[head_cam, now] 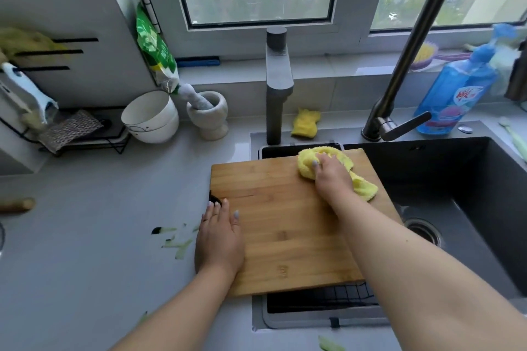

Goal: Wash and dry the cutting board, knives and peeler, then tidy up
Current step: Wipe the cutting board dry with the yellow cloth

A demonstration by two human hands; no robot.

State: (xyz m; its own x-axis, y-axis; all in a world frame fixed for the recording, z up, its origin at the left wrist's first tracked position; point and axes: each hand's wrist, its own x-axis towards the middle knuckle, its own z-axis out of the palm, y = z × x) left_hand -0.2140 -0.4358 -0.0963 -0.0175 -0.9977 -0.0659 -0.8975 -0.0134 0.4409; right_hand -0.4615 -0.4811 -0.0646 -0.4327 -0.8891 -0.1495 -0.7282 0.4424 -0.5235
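Note:
A wooden cutting board (pixel 288 222) lies flat, half on the counter and half over the left end of the dark sink (pixel 470 194). My right hand (pixel 332 177) grips a yellow cloth (pixel 310 164) and presses it on the board's far right corner. My left hand (pixel 219 236) rests flat on the board's left edge, fingers straight, next to a black handle piece (pixel 214 199). No knives show. A blue-and-white peeler (pixel 31 94) hangs on the rack at far left.
Green peel scraps (pixel 176 242) lie on the grey counter left of the board. Behind stand a white bowl (pixel 151 117), a stone mortar (pixel 208 114), a grey dispenser (pixel 278 85), a second yellow cloth (pixel 305 122), the tap (pixel 399 88) and a blue soap bottle (pixel 453 94).

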